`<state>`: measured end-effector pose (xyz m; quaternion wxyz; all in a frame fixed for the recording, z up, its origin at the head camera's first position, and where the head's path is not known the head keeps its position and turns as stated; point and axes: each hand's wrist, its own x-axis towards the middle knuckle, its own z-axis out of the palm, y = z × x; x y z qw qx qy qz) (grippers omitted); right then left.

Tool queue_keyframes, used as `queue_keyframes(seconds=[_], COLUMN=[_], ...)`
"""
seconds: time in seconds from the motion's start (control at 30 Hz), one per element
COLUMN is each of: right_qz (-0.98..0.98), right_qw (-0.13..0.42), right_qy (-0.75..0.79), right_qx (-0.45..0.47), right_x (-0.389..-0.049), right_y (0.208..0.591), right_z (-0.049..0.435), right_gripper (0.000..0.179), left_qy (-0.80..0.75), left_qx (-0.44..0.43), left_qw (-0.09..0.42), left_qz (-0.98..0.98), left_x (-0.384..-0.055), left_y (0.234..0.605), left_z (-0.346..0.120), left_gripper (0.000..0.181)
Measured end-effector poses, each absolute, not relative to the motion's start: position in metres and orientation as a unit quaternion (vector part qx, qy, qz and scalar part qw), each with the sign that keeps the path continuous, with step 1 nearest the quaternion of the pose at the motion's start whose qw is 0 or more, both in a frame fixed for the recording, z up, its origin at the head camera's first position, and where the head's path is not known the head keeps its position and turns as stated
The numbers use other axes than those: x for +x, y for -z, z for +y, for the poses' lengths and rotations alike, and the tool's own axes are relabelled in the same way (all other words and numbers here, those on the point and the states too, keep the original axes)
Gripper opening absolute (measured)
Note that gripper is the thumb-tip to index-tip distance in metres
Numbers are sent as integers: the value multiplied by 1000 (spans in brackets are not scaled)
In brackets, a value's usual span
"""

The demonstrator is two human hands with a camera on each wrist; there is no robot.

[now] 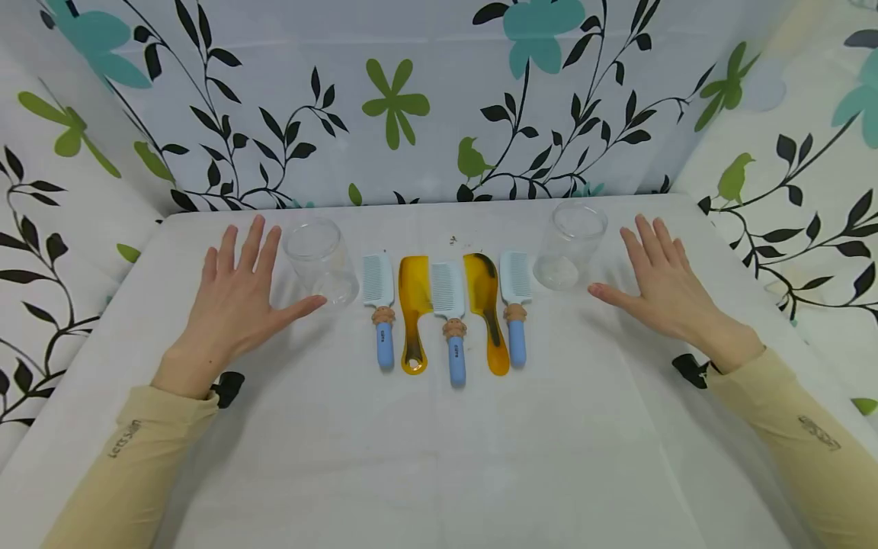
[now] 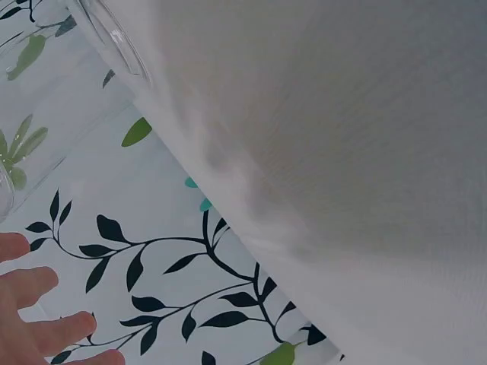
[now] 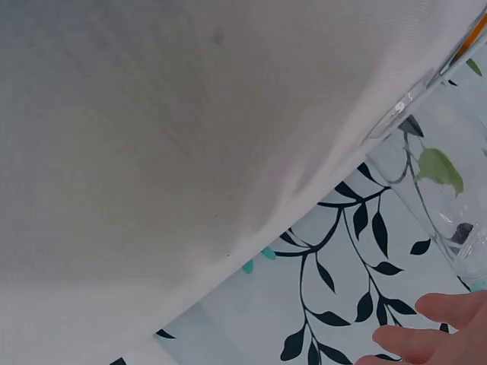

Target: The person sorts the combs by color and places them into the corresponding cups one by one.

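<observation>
My left hand (image 1: pixel 229 309) is spread flat with straight fingers, its thumb tip overlapping the base of a clear plastic cup (image 1: pixel 321 263) in the head view. On the other side, my right hand (image 1: pixel 668 293) is likewise spread and holds nothing, just right of a second clear cup (image 1: pixel 568 248). Between the cups lies a row of combs. Three have pale blue teeth and blue handles: a left one (image 1: pixel 384 343), a middle one (image 1: pixel 456 358) and a right one (image 1: pixel 516 343). Among them are two amber combs, one plain (image 1: pixel 414 290) and one dark-streaked (image 1: pixel 483 286).
A white cloth covers the table (image 1: pixel 439 457). Behind it rises a curtain (image 1: pixel 425 168) printed with leaves, flowers and birds. Small brown specks (image 1: pixel 453 240) lie near the back edge. Fingertips of the left hand (image 2: pixel 46 327) and right hand (image 3: pixel 434 334) show in their wrist views.
</observation>
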<state>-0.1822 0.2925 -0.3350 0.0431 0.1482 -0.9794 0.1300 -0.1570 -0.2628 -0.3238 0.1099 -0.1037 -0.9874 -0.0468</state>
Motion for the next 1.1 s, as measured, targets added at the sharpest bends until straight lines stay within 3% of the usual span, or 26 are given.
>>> queue_keyframes(seconds=[0.4,0.63,0.83,1.1], right_qz=[-977,-968,-961,-957], right_qw=[49,78,15,-23], right_qy=[-190,-226,-249,-240], right_qx=[88,82,118,160], right_x=[-173,-164,-157,-170], right_y=[329,327,323,321], right_z=[285,276,256,216], right_gripper=[91,55,32,32], left_qy=[228,330,391,453], left_qx=[-45,-27,-25,-15], left_qw=[57,25,23,33], left_qz=[-971,-943,-920,-891], left_x=[-160,-163,-170,-182], left_y=[324,324,321,323], left_z=[-252,-250,-243,-233], left_gripper=[115,111,108,105])
